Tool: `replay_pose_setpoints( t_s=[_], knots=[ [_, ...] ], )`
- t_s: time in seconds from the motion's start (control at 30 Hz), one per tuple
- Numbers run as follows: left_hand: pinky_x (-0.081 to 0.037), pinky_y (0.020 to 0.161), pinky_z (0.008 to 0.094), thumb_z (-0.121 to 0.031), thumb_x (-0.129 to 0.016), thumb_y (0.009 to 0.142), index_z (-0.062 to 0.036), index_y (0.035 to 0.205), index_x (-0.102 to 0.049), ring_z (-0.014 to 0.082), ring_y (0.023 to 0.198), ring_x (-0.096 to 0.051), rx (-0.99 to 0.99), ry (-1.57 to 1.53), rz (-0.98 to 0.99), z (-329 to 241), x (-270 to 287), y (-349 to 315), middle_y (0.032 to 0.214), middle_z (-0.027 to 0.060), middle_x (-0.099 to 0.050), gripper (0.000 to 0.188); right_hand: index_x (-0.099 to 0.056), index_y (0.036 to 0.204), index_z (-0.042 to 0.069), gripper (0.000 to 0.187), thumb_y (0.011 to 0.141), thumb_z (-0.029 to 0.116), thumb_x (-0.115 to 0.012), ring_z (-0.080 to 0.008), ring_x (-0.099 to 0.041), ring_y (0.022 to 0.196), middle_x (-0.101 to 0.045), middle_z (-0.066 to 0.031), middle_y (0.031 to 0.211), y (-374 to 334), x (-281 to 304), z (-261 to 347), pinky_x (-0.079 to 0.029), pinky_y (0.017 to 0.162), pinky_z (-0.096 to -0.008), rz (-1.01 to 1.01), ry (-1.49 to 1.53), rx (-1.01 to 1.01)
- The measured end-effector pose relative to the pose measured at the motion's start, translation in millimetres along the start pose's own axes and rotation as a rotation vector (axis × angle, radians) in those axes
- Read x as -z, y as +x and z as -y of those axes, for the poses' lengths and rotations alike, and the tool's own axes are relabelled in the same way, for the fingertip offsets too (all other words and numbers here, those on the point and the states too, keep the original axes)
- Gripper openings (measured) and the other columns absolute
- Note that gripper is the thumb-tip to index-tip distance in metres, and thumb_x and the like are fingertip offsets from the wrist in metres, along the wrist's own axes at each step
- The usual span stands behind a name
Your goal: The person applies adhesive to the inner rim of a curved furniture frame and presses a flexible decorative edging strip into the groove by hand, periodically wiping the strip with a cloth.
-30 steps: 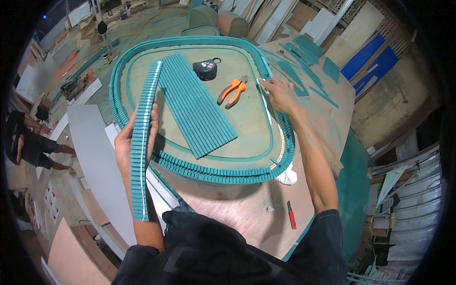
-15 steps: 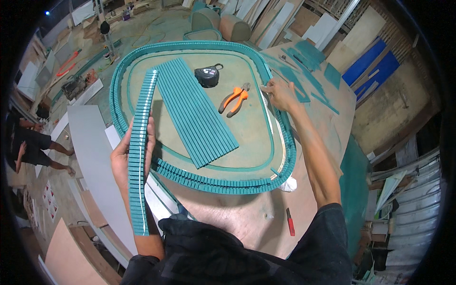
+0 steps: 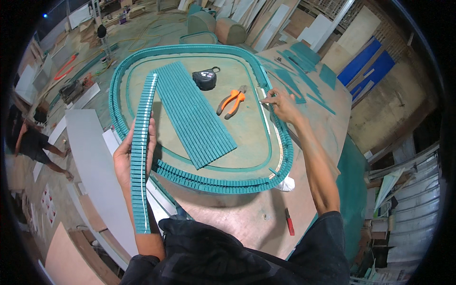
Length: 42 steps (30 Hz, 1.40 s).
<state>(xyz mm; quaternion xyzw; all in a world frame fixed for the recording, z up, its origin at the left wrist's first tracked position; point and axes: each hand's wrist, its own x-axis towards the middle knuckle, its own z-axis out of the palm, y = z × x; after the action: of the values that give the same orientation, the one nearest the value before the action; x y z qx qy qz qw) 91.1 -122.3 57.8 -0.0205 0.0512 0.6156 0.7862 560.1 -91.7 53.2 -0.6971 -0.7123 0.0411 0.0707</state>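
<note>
My left hand grips a long teal slotted strip from beneath, its thumb and fingers on opposite edges. A white line, looking like glue, runs down the strip's face. On the right, my right hand reaches over the rounded teal frame, with fingertips at its inner wall beside a white streak. Its fingers are apart, one pointing inward, and nothing shows in them. Inside the frame lie a teal grooved panel, a black tape measure and orange-handled pliers. The left strip covers part of the frame.
A red-handled tool lies on the worktable near my right arm. Teal offcuts are spread at the far right. Long pale boards stand at the left, where another person is partly visible.
My right hand has slid a little toward me along the frame's inner side. The left hand still holds the strip, and the view has shifted slightly.
</note>
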Motion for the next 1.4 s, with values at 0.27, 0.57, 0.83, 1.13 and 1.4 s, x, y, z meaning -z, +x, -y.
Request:
replay_pose_setpoints(
  t_s=[0.27, 0.57, 0.83, 1.13, 1.4],
  knots=[
    [-0.049, 0.116, 0.047, -0.002, -0.043, 0.108, 0.0197, 0.144, -0.041, 0.0422, 0.136, -0.051, 0.067, -0.01, 0.061, 6, 3, 8, 0.144, 0.0367, -0.045, 0.042, -0.078, 0.115, 0.007, 0.036, 0.095, -0.006, -0.05, -0.0243, -0.054, 0.117, -0.058, -0.0095, 0.119, -38, 6, -26, -0.038, 0.11, -0.0362, -0.042, 0.563, 0.082],
    [-0.048, 0.117, 0.0461, -0.002, -0.043, 0.107, 0.0193, 0.148, -0.035, 0.0426, 0.139, -0.048, 0.061, -0.043, 0.116, 12, -1, 1, 0.148, 0.0375, -0.041, 0.046, -0.075, 0.127, 0.016, 0.044, 0.093, 0.0, -0.051, -0.0275, -0.059, 0.112, -0.061, -0.0108, 0.113, -26, 15, 19, -0.04, 0.099, -0.0469, -0.106, -0.142, -0.078],
    [-0.048, 0.116, 0.0454, -0.001, -0.044, 0.106, 0.019, 0.15, -0.033, 0.0425, 0.138, -0.049, 0.041, -0.072, 0.139, 2, 1, -3, 0.151, 0.0387, -0.038, 0.049, -0.081, 0.108, 0.019, 0.024, 0.091, 0.018, -0.064, -0.0245, -0.059, 0.108, -0.063, -0.005, 0.109, -37, 9, 25, -0.04, 0.096, -0.0403, -0.22, -0.882, 0.37],
    [-0.049, 0.115, 0.044, -0.002, -0.045, 0.106, 0.0202, 0.152, -0.026, 0.0415, 0.134, -0.052, 0.021, 0.02, 0.127, 10, -8, -15, 0.148, 0.0398, -0.039, 0.054, -0.079, 0.105, 0.013, 0.026, 0.094, 0.026, -0.06, -0.0188, -0.054, 0.089, -0.056, -0.0014, 0.09, -74, -5, 101, -0.035, 0.082, -0.037, 0.257, -1.712, 0.411],
    [-0.051, 0.114, 0.0455, -0.001, -0.047, 0.106, 0.0206, 0.15, -0.03, 0.0422, 0.136, -0.051, 0.006, 0.006, 0.109, -8, -8, -20, 0.148, 0.0395, -0.041, 0.052, -0.079, 0.104, 0.01, 0.024, 0.088, 0.011, -0.061, -0.0298, -0.061, 0.12, -0.066, -0.0164, 0.115, -28, 45, 97, -0.045, 0.098, -0.045, 0.328, -0.833, 0.101]
  ],
)
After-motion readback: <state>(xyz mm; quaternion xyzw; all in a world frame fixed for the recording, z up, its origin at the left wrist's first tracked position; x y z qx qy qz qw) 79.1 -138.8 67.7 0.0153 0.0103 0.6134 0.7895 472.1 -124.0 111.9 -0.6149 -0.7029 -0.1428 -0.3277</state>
